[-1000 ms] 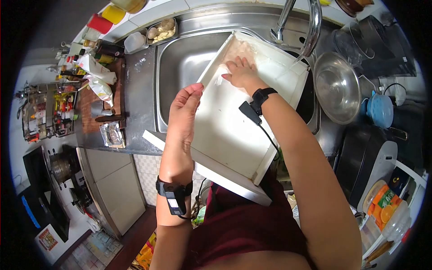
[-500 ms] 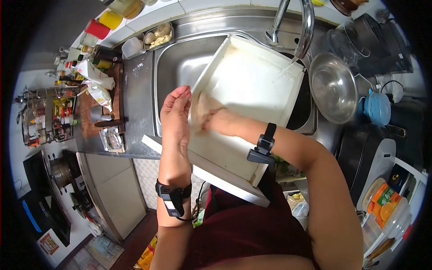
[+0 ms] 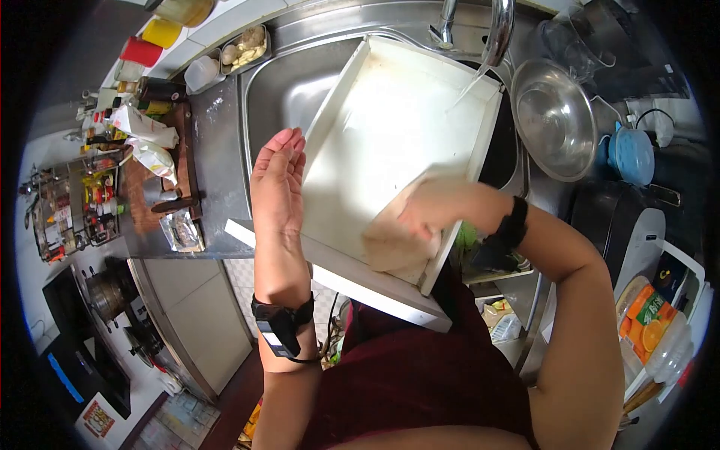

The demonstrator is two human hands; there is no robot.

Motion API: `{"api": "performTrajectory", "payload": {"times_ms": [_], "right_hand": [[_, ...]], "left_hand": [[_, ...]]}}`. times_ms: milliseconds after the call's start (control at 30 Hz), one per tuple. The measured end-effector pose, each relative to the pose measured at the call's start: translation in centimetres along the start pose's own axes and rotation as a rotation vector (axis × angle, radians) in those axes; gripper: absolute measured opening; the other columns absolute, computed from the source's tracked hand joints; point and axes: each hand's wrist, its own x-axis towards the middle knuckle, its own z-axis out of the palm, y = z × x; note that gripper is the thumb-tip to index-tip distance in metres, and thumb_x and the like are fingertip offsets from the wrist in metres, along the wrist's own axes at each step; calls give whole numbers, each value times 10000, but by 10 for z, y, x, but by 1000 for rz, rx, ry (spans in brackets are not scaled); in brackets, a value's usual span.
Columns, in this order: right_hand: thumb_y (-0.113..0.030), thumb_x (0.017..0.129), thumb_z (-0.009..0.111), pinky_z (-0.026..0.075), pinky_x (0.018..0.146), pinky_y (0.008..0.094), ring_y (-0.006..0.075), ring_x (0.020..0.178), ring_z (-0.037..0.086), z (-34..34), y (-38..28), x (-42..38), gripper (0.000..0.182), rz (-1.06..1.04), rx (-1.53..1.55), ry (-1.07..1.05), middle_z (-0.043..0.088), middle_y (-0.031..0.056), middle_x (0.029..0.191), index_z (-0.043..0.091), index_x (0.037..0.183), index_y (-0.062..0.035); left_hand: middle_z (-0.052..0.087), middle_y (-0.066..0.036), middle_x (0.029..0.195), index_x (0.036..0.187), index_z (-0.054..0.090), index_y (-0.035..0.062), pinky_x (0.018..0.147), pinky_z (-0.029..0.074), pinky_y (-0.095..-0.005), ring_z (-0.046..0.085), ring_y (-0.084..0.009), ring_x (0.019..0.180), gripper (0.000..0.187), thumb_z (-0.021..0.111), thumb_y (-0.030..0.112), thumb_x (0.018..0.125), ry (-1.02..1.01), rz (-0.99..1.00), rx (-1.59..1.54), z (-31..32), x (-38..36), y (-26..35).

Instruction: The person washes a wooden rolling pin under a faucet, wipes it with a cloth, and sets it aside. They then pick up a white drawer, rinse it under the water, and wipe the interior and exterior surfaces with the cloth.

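A white drawer lies tilted across the sink, its inside facing up and its long front panel close to my body. My right hand presses a beige cloth onto the drawer floor, near the right-hand near corner; motion blurs it a little. Along the outside of the left wall is my left hand, palm turned toward the drawer, fingers loosely bent and holding nothing. Water from the faucet runs down into the drawer's far right part. Small dark specks dot the wet floor.
The steel sink surrounds the drawer. A metal bowl stands at its right, beside a blue container. On the left are a wooden board with packets and a knife, plus a tray of garlic at the back.
My right hand has swept the cloth from the drawer's left side to the near right corner. My left hand stays by the left wall. The view has shifted slightly.
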Motion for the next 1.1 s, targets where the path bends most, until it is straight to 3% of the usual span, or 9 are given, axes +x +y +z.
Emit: {"api": "performTrajectory", "payload": {"times_ms": [133,233,300,500,600,700,800,967,1100], "right_hand": [[-184,744,558,444,828,331,200,1023,575,-27,10,-10,173,352,-96,198,656,47,964,691,853,-173],[-237,816,515,408,912,349,226,1121,516,-29,-4,15,260,394,9,454,573,54,1181,654,1033,-203],[-278,872,462,338,1003,402,304,1237,403,-17,0,46,342,135,-418,519,432,25,1350,546,1202,-246],[-281,888,445,289,1041,438,391,1269,334,-21,-53,108,476,344,-347,565,376,143,1378,383,1341,-147],[-278,873,473,303,1031,432,366,1249,355,-12,-46,140,456,434,-335,613,419,191,1319,439,1278,-72],[-275,852,501,313,1020,418,292,1234,378,-11,-60,151,383,422,24,564,477,108,1268,525,1189,-94],[-286,842,503,324,1008,388,219,1215,403,3,-56,151,320,-58,-262,530,511,37,1221,591,1099,-117],[-258,836,498,293,1034,406,173,1230,402,-20,-53,104,263,229,35,289,479,-94,1295,624,1066,-279],[-175,858,458,261,1061,418,186,1322,305,-25,3,82,344,234,-219,387,395,-80,1396,596,1132,-333]], "left_hand": [[587,-104,1140,1094,548,18,977,379,-305,541,-185,1062,212,504,89,899,3,6,-40,-1,1,-1],[586,-107,1145,1097,548,20,979,377,-308,541,-186,1063,216,518,107,902,17,8,-42,-2,2,-2],[586,-108,1145,1099,547,21,979,377,-311,541,-187,1064,219,524,113,902,22,6,-37,-3,2,-2],[584,-109,1140,1106,540,23,983,374,-321,532,-198,1082,226,531,121,902,20,10,-32,-6,4,-3],[581,-110,1144,1104,539,24,987,370,-323,525,-202,1096,224,531,124,904,11,12,-33,-7,4,-2],[559,-129,1178,1126,522,14,1000,366,-336,510,-223,1122,245,518,123,907,16,16,-14,-3,4,-1],[520,-163,1233,1180,483,-9,1018,363,-360,489,-263,1155,297,494,116,910,31,24,25,-2,4,-2],[575,-118,1166,1111,539,19,979,382,-323,531,-213,1093,233,528,125,904,19,12,23,-8,6,-4],[581,-116,1157,1112,542,17,973,385,-316,542,-198,1078,234,530,117,901,13,1,-12,-10,4,-4]]}}
